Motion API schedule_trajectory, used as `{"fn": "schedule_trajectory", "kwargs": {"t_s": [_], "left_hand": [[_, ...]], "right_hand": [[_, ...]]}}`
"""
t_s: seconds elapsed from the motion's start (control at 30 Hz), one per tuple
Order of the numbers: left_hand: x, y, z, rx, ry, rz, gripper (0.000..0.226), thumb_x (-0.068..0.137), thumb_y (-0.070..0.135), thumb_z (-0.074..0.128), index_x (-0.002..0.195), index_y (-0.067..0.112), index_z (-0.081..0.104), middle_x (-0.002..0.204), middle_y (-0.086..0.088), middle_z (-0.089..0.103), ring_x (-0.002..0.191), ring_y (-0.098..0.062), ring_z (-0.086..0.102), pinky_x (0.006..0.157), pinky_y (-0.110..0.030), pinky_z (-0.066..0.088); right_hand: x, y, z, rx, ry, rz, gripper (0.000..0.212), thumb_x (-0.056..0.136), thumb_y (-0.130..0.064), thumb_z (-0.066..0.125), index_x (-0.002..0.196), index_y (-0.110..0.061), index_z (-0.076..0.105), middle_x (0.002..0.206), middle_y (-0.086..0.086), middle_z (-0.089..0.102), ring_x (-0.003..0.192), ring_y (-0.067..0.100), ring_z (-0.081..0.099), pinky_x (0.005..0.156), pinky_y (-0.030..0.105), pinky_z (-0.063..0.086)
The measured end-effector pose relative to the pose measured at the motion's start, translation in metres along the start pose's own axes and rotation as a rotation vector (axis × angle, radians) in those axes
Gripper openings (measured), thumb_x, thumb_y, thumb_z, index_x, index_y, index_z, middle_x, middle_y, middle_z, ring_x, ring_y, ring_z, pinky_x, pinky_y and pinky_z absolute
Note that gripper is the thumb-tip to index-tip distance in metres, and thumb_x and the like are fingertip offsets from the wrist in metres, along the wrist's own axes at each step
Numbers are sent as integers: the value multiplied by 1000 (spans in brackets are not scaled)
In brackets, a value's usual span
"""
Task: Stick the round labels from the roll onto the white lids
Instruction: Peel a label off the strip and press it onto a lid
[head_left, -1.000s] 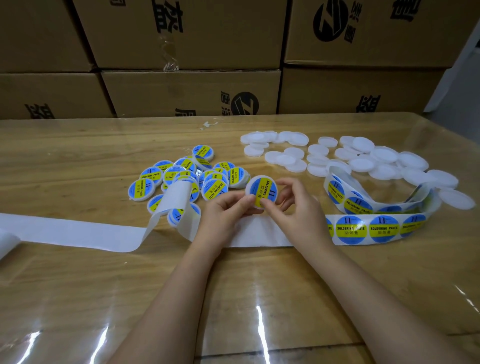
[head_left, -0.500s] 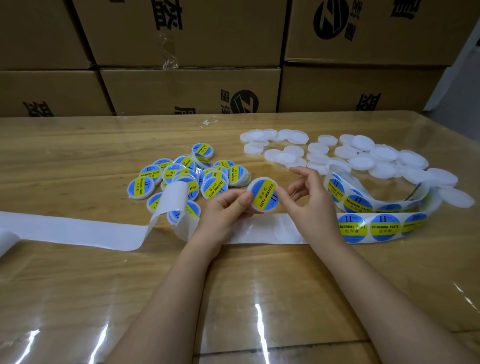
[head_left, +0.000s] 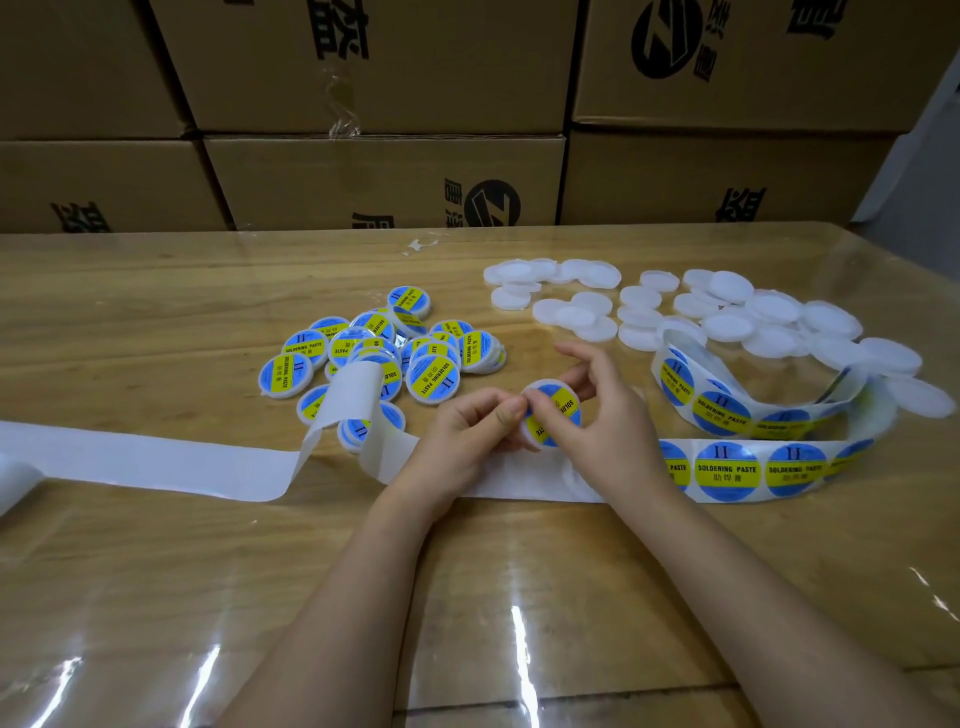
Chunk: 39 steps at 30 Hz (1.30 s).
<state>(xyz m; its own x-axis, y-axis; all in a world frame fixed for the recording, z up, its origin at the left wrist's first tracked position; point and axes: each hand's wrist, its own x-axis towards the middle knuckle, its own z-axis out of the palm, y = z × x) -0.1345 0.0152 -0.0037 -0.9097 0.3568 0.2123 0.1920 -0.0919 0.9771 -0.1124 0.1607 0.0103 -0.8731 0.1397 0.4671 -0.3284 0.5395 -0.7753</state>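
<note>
Left hand (head_left: 467, 436) pinches lid (head_left: 543, 388) edge. Right hand (head_left: 608, 431) holds it too, thumb now across label (head_left: 562, 410), earlier off to the side. Lid held just over strip (head_left: 208, 462). Label looks seated: likely final press-down.

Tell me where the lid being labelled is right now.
Head view, centre: the lid is pinched between the left hand and right hand over the white backing strip, labelled lids to its left, label roll to its right.

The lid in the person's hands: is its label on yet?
On: the blue-and-yellow label covers the lid, which the left hand and right hand pinch. Whether it is pressed flat, cannot tell.
</note>
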Motion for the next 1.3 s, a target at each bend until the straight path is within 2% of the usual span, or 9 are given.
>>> {"fn": "schedule_trajectory", "kwargs": {"t_s": [0.33,0.47,0.63,0.8,0.93,1.03,1.1,1.2,1.3], "left_hand": [[4,-6,-7,-73,88,18,26,89,34,56,67,26,66,71,4,69,73,-10,62,75,-24,51],[5,-5,-10,-161,143,25,42,83,42,58,87,1,63,83,-13,71,86,-26,64,89,-41,51],[4,-4,-7,-124,116,11,24,87,29,52,73,11,60,65,0,66,66,-10,62,72,-24,52],[2,-4,-2,-70,64,-1,34,97,8,42,65,15,52,55,14,56,55,4,53,58,-10,44],[1,1,-2,-62,30,19,31,97,12,42,66,13,48,56,15,56,56,4,50,58,-12,41],[0,4,0,-75,30,11,28,88,29,47,78,5,55,75,-8,56,72,-11,50,67,-23,42],[0,3,1,-80,9,-10,35,86,31,48,88,-2,58,83,-14,58,78,-17,53,72,-26,44],[0,2,1,-67,-18,-35,21,81,23,59,85,3,58,74,1,64,70,-6,59,64,-18,49],[2,-1,-1,-8,-25,-60,10,82,5,66,85,8,58,66,8,64,58,-5,57,51,-19,45]], "right_hand": [[7,7,-4,19,35,56,40,81,-27,69,115,-32,48,75,-12,58,73,7,60,94,53,42],[4,4,-3,25,-16,58,48,79,-28,71,120,-33,48,80,-12,59,78,7,60,96,50,42],[-4,-6,3,-67,-30,-10,59,75,-31,75,128,-28,50,100,-8,59,98,11,56,97,47,39],[-6,-11,6,-104,3,-19,62,76,-32,77,131,-22,50,104,-5,56,100,11,53,98,43,36],[-8,-10,9,-87,-29,10,44,82,-39,69,123,-27,55,95,-24,52,100,3,47,100,40,34],[-5,-6,9,-50,-42,38,16,87,-36,64,98,-24,61,84,-26,55,91,6,52,95,43,40],[-4,-3,8,29,-45,73,8,90,-32,61,89,-24,60,78,-21,60,84,5,58,85,34,45],[-4,0,9,75,-20,95,8,92,-31,58,85,-26,58,68,-22,60,68,-2,56,62,16,40],[-4,2,9,95,-43,118,11,94,-31,53,86,-25,56,69,-9,62,65,6,56,60,25,43]]}}
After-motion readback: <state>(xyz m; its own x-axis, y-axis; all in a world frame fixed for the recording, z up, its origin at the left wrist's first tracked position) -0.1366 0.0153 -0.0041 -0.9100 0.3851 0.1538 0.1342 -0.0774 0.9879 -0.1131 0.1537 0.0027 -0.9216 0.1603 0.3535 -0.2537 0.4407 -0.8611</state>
